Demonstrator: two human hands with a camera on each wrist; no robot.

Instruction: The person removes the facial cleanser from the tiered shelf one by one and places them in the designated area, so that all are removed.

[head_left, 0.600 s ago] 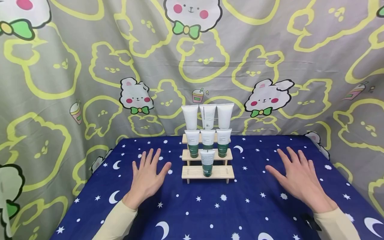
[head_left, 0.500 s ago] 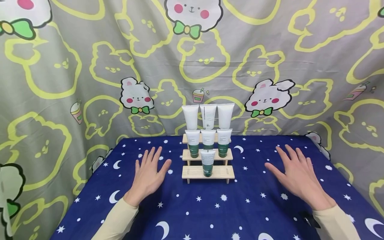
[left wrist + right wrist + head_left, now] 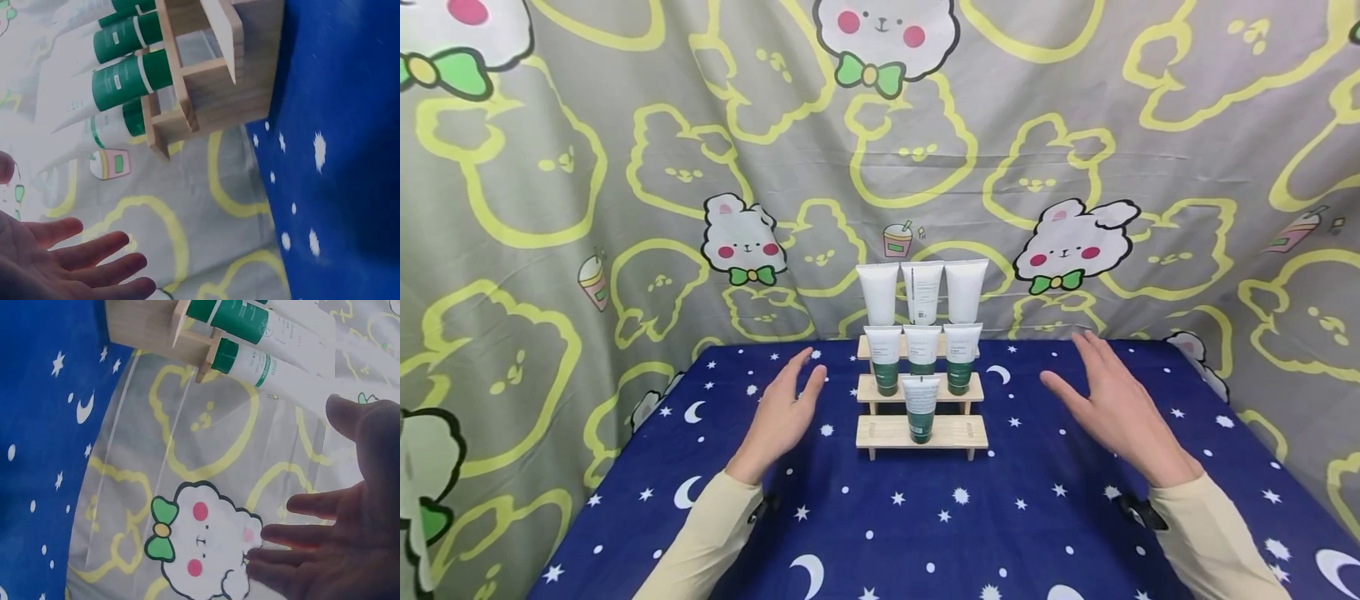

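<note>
A three-step wooden stand [image 3: 887, 429] rises in the middle of the table. One white-and-green squeeze tube [image 3: 921, 408] is on its lowest step, cap down. Three similar tubes [image 3: 882, 358] line the middle step, and three larger white tubes [image 3: 963, 292] fill the top one; their lower ends are hidden in the head view. To the left of the stand, my left hand [image 3: 782, 417] hovers with straight fingers, apart from everything. My right hand [image 3: 1123, 412] is held on the other side, thumb apart from its extended fingers, touching nothing.
A dark blue cloth [image 3: 917, 533] printed with moons and stars covers the table. Behind and on both sides hangs a grey curtain [image 3: 820, 175] with yellow outlines and white bunnies. Dark wrist straps [image 3: 1142, 510] show at my sleeves.
Both hands have turned from palms down toward palms facing inward. The right hand has also shifted inward and slightly up in view. The tubes and stand stay put.
</note>
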